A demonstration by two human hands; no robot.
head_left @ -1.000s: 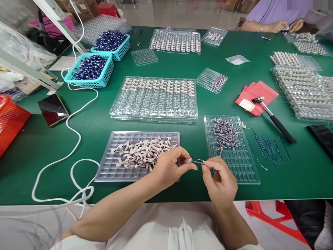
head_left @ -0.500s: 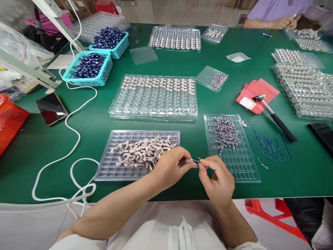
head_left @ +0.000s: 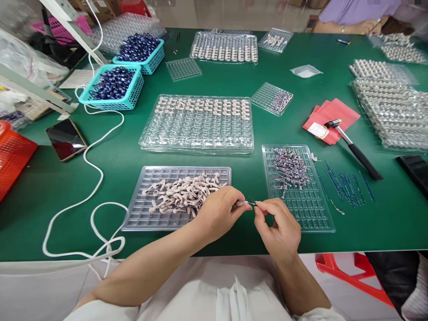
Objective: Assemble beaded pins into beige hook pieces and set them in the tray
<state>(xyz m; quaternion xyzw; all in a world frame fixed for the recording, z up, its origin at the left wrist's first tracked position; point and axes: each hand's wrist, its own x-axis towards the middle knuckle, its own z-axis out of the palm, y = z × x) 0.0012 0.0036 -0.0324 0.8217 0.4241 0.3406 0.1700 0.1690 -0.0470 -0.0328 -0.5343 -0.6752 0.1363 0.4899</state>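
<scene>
My left hand [head_left: 221, 208] pinches a small white earbud shell [head_left: 241, 203] between thumb and finger. Thin dark wires [head_left: 251, 201] stick out from the shell's end toward my right hand [head_left: 280, 224], whose thumb and forefinger are closed on them. Under and behind my left hand, a grey tray [head_left: 135, 218] bears a heap of white earbud shells [head_left: 182, 194]. Beyond my right hand, a clear tray [head_left: 316, 214] carries a pile of small wired parts [head_left: 290, 168]. My fingertips hide part of the wires.
A clear blister tray [head_left: 197, 133] with rows of earbud pieces stands ahead. Turquoise baskets [head_left: 133, 96] of dark blue parts, a phone [head_left: 67, 139] and a white cable [head_left: 90, 165] lie left. A hammer [head_left: 359, 156] rests partly on red envelopes [head_left: 344, 113]. Across the table sits a person [head_left: 357, 13].
Both hands stay nearly in place, still pinching the earbud shell and the wires. The shell has shifted slightly left and up, and the view has moved a little.
</scene>
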